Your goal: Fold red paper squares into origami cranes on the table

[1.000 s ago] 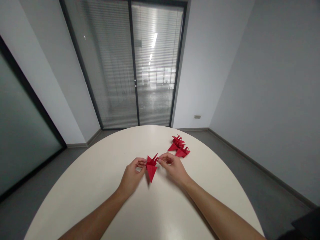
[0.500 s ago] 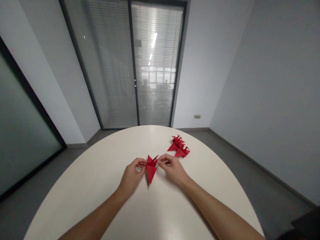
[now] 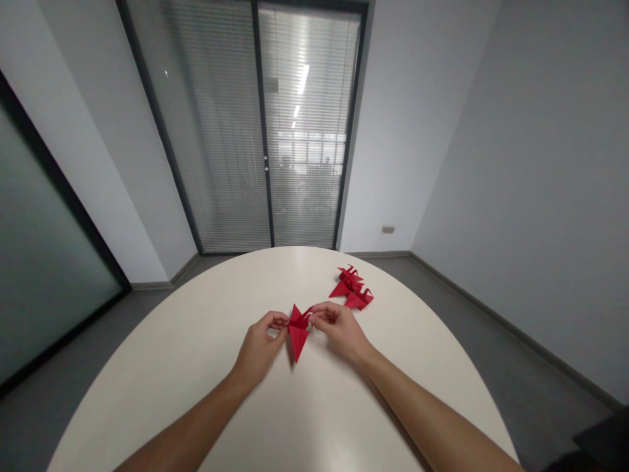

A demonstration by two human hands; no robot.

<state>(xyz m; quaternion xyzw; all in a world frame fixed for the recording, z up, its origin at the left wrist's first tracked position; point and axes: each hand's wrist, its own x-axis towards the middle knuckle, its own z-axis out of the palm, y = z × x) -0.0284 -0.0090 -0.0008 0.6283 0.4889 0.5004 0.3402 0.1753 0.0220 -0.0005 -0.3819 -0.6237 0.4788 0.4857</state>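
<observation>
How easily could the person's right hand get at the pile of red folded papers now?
Probably yes: the pile lies just beyond the right hand, with nothing visible between. Its fingers are at another red piece, though, so they'd likely need freeing first.

Dim, soft light leaves glare on the table (image 3: 329, 419).

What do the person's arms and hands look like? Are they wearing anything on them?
The left hand and right hand wear no gloves, and I can't see any rings. The left forearm and right forearm are bare too: no sleeves, watch or bracelet shows. Both get narrower towards the hands. Anything worn higher up is out of the picture.
</observation>
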